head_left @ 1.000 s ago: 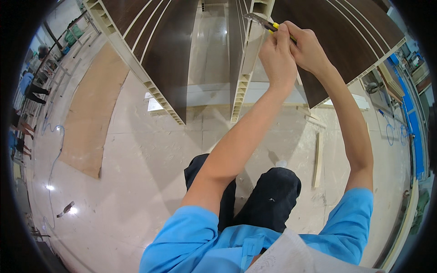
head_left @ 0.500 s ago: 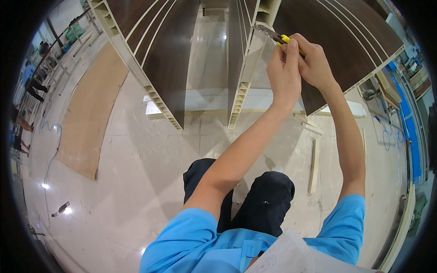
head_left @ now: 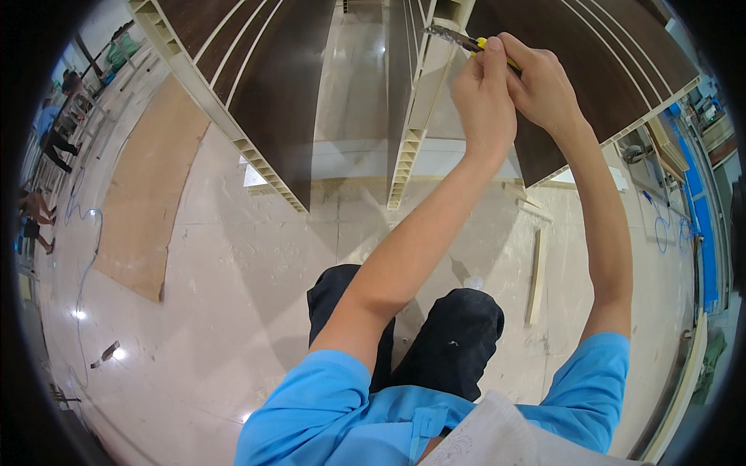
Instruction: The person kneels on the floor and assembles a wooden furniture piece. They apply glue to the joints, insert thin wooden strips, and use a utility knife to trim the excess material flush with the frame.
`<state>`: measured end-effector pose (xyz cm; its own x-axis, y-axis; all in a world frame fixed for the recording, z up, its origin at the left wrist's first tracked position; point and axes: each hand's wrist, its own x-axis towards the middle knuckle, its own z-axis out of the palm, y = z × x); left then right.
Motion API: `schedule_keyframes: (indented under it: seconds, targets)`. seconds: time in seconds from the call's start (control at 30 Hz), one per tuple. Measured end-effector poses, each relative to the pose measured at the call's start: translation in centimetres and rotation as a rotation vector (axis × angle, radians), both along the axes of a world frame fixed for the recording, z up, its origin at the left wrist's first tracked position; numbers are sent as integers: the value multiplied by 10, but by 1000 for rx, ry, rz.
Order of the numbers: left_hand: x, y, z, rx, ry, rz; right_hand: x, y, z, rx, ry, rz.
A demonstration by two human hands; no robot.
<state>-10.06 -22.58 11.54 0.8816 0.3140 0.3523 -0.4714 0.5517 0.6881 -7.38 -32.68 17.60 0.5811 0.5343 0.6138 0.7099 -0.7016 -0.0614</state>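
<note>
A yellow-and-black utility knife (head_left: 469,42) points left, its blade smeared with whitish material. My right hand (head_left: 544,84) is closed around the handle, and my left hand (head_left: 488,101) is closed against it, its fingers by the yellow part. The blade lies at the cream, hollow-celled edge (head_left: 426,97) of the middle dark panel; whether it cuts in, I cannot tell. To the left stands a dark brown panel (head_left: 284,101) with pale stripes and a similar open-celled edge. Another striped brown panel (head_left: 583,70) rises behind my hands on the right.
White blocks (head_left: 342,161) lie under the panels. A wooden strip (head_left: 537,276) lies right of my knees, and a brown sheet (head_left: 148,202) is on the floor at left. A blue hose (head_left: 87,272) runs past a small tool (head_left: 106,354). Other people (head_left: 51,132) are at far left.
Both hands and the knife have shifted slightly up and left in the picture, the blade moving a little along the panel edge. The view itself has also shifted slightly.
</note>
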Motion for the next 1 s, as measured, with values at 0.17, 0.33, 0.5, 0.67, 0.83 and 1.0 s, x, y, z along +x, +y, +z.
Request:
schedule_keyframes:
  seconds: [0.17, 0.33, 0.5, 0.67, 0.83, 1.0]
  targets:
    - [3, -7, -13, -37, -3, 58, -2, 3, -4, -105, -69, -67]
    - [-21, -14, -50, -149, 249, -66, -19, 3, -45, -388, 196, -193]
    - [-16, -21, -36, 15, 68, 88, -10, -12, -48, 29, -66, 12]
    - [-6, 8, -9, 90, -19, 70, -2, 5, -30, 65, -161, -36]
    - [-6, 8, -8, 68, -39, 81, -7, 12, -21, 37, -110, -48]
    - [-11, 10, -10, 54, 6, 24, -7, 11, -22, 59, -46, -43]
